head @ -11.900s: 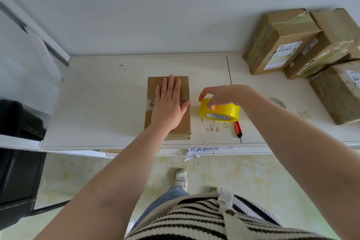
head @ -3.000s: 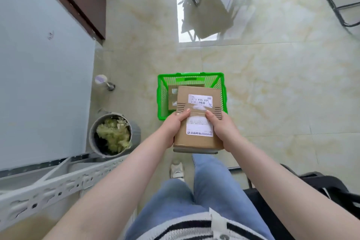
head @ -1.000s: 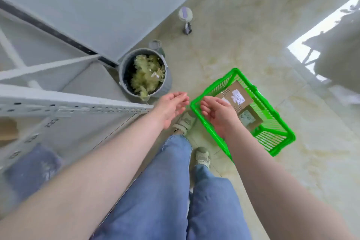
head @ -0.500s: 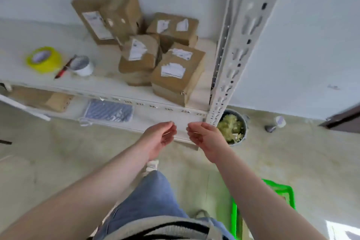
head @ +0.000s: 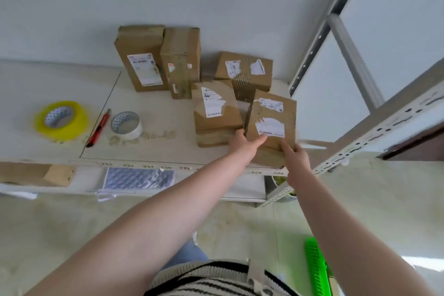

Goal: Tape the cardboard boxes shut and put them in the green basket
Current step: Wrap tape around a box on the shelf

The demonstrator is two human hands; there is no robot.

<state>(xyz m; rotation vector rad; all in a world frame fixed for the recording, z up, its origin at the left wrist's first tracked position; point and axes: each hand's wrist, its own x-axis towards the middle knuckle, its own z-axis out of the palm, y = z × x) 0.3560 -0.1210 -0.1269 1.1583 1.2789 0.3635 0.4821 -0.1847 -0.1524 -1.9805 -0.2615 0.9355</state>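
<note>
We see 5 brown labelled cardboard boxes (head: 217,106) clustered on the shelf at 12 o'clock; green plastic basket (head: 316,269) at 5 o'clock.

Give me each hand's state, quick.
Left hand: holds the near cardboard box at its left edge.
Right hand: fingers on the same box's near right corner; grip unclear.

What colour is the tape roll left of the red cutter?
Yellow tape roll, clearest in the head view.

A white shelf (head: 60,79) carries cardboard boxes (head: 216,106), yellow tape (head: 61,120), a white roll (head: 125,125) and a red cutter (head: 99,127).
</note>
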